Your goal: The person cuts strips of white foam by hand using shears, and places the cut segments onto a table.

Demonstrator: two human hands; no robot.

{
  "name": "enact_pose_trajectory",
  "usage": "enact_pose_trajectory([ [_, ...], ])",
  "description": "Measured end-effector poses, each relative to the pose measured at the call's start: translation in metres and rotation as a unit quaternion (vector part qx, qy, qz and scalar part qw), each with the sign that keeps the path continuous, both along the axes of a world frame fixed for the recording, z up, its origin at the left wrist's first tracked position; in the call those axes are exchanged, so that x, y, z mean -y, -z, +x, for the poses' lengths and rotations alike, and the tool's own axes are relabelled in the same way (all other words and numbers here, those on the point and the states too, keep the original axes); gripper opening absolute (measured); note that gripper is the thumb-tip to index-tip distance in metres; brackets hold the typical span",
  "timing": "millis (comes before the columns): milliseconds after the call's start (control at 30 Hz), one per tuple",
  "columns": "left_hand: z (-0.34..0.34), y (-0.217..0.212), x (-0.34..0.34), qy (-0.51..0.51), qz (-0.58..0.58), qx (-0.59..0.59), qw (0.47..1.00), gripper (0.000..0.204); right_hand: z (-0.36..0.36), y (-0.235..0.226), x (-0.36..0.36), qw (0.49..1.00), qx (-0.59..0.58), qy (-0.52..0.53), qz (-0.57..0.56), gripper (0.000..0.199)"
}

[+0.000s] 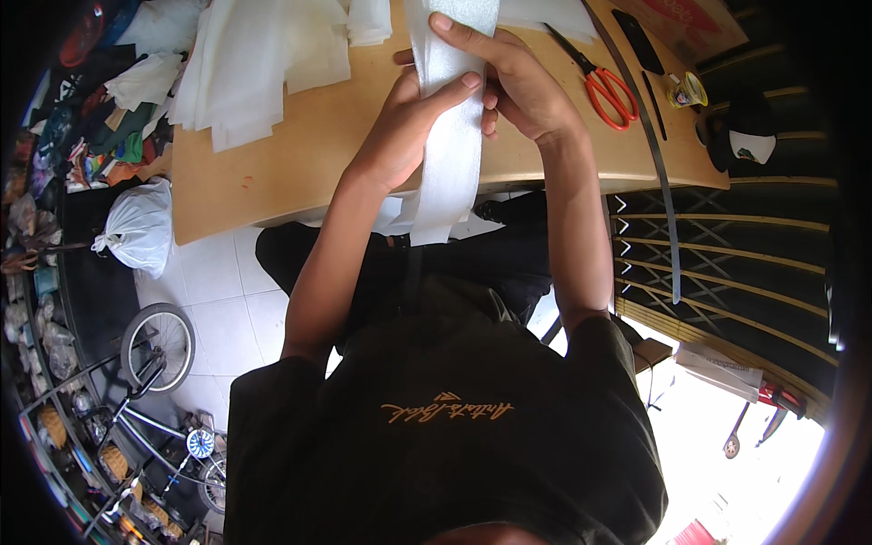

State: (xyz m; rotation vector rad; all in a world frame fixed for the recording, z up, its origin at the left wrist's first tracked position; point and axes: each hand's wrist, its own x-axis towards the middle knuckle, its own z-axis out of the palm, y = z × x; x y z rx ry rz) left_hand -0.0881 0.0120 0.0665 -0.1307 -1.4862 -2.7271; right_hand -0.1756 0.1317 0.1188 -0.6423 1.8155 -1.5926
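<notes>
A dark T-shirt (436,463) is seen nearest, with orange lettering across it; beyond it, a long white foam-like strip (447,173) is held by both hands above the table's near edge, its lower end hanging over the lap. By the left hand (404,127) the strip is gripped from the left side, the thumb laid flat across its face; by the right hand (527,86) it is clasped higher up from the right – the thumb stretched over the front, the other fingers curled at the edge.

On the tan table (304,154), thin whitish sheets (245,68) are spread at the left; at the right are laid orange-handled scissors (597,73), their blades pointed away, a black flat object (639,41) and a small yellow cup (688,91). Farther down, by the tiled floor (218,272), a tied white bag (141,227) and a bicycle (150,422) are seen.
</notes>
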Motion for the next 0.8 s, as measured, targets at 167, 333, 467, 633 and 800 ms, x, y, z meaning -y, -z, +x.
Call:
enact_pose_trajectory([
  [167,0.010,0.011,0.003,0.074,-0.022,0.034,0.996,0.033,-0.014,-0.001,0.006,0.984,0.056,0.025,-0.167,0.023],
  [333,0.024,0.033,-0.001,0.143,-0.027,0.067,0.987,0.035,-0.067,-0.019,0.005,0.964,-0.001,0.090,-0.252,0.016],
  [467,0.026,0.039,0.007,0.135,0.005,0.071,0.988,0.036,-0.100,-0.007,0.015,0.962,0.058,0.072,-0.256,0.028],
  [633,0.018,0.044,0.019,0.111,0.076,0.069,0.989,0.036,-0.056,0.046,0.026,0.939,0.223,-0.002,-0.262,0.044],
  [800,0.012,0.057,0.012,0.107,0.110,0.104,0.983,0.034,-0.032,0.074,0.029,0.965,0.203,-0.059,-0.155,0.046],
])
